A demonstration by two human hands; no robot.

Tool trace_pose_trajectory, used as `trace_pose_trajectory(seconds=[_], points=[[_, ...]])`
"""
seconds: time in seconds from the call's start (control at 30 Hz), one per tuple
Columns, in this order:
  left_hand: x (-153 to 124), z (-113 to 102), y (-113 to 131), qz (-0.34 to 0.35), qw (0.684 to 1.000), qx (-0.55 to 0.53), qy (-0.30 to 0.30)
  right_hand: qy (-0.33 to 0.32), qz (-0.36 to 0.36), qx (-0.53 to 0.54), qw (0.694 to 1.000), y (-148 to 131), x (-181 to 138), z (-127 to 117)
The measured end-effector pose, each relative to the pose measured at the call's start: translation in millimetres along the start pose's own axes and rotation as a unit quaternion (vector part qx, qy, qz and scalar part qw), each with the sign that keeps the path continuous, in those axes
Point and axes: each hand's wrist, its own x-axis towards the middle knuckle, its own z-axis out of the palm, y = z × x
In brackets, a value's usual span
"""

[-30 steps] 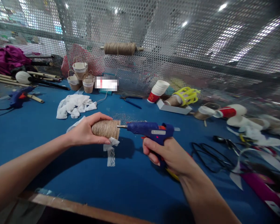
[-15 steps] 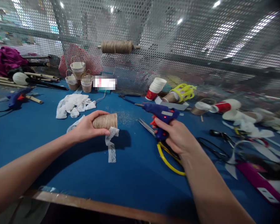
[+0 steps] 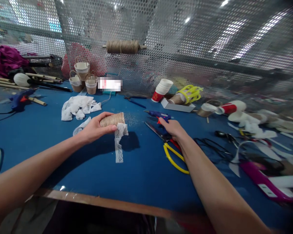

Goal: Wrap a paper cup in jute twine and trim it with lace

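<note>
My left hand [image 3: 94,129] is wrapped round a twine-covered cup [image 3: 113,120] lying on its side above the table. From its rim end hangs a strip of white lace [image 3: 119,143], close to my thumb. My right hand [image 3: 172,128] grips a blue hot glue gun [image 3: 157,114], its nozzle pointing left and a red light showing on its body. My hand hides the gun's handle. Beneath the gun lie scissors [image 3: 174,159] with yellow handles, blades pointing up and left. Behind my left wrist sits a roll of lace [image 3: 81,126].
Crumpled white lace [image 3: 79,106] and several small twine baskets [image 3: 81,73] are at the back left. A second glue gun [image 3: 19,99] lies further left. Pliers [image 3: 136,101], stacked paper cups [image 3: 162,89] and a white tray [image 3: 177,106] line the back. Cables [image 3: 210,149] run at right.
My right hand has lowered the glue gun and moved it slightly left, down near the scissors. My left hand still holds the cup, shifted a little right and up in view.
</note>
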Motion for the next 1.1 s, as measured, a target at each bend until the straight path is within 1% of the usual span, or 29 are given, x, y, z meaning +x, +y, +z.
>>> trace_pose_trajectory(seconds=[0.13, 0.2, 0.27, 0.33, 0.37, 0.4, 0.43, 0.5, 0.57, 0.67, 0.77, 0.9, 0.93, 1.0, 1.03, 1.1], points=[[1.2, 1.6, -4.2, -0.017, 0.998, -0.065, 0.009, 0.026, -0.03, -0.086, 0.995, -8.7, -5.6, -3.3], [1.2, 2.5, -4.4, -0.033, 0.995, -0.089, 0.005, 0.05, -0.061, -0.105, 0.991, -18.6, -18.6, -7.4], [0.8, 3.5, -4.0, -0.052, 0.992, -0.113, 0.001, 0.059, -0.111, -0.104, 0.987, -32.2, -41.1, -12.0], [0.2, 4.6, -4.0, -0.053, 0.989, -0.141, 0.004, 0.019, -0.182, -0.084, 0.979, -47.7, -70.2, -14.7], [-0.1, 5.3, -4.4, -0.047, 0.987, -0.156, 0.006, -0.028, -0.229, -0.062, 0.971, -55.1, -85.1, -14.6], [-0.5, 6.1, -5.0, -0.04, 0.985, -0.167, 0.006, -0.103, -0.306, -0.012, 0.946, -61.6, -98.8, -13.3], [-0.9, 6.9, -5.5, -0.033, 0.984, -0.175, 0.005, -0.148, -0.365, 0.024, 0.919, -67.0, -110.6, -10.9], [-1.9, 8.7, -6.3, -0.023, 0.983, -0.182, -0.001, -0.148, -0.417, 0.062, 0.895, -73.7, -126.5, -3.8], [-3.2, 10.6, -6.0, -0.016, 0.984, -0.178, -0.008, -0.128, -0.428, 0.09, 0.89, -75.3, -132.7, 4.2], [-5.3, 13.6, -3.2, -0.01, 0.986, -0.168, -0.007, -0.115, -0.407, 0.119, 0.898, -72.7, -133.1, 12.7], [-7.1, 16.3, 0.6, -0.01, 0.988, -0.151, 0.003, -0.109, -0.392, 0.134, 0.904, -69.5, -133.4, 16.5], [-9.3, 20.7, 2.2, -0.009, 0.992, -0.126, 0.012, -0.094, -0.402, 0.148, 0.899, -66.4, -135.2, 19.3], [-10.0, 22.4, 1.5, -0.011, 0.99, -0.142, 0.014, -0.089, -0.404, 0.157, 0.897, -65.4, -135.0, 19.9], [-11.8, 27.2, -0.3, -0.024, 0.977, -0.21, 0.005, -0.08, -0.4, 0.182, 0.895, -62.8, -133.6, 20.5], [-13.0, 30.0, -1.2, -0.041, 0.967, -0.252, -0.015, -0.073, -0.393, 0.196, 0.895, -61.2, -132.4, 20.5], [-16.2, 35.5, -1.8, -0.092, 0.94, -0.32, -0.079, -0.06, -0.373, 0.218, 0.9, -58.2, -129.6, 19.9]])
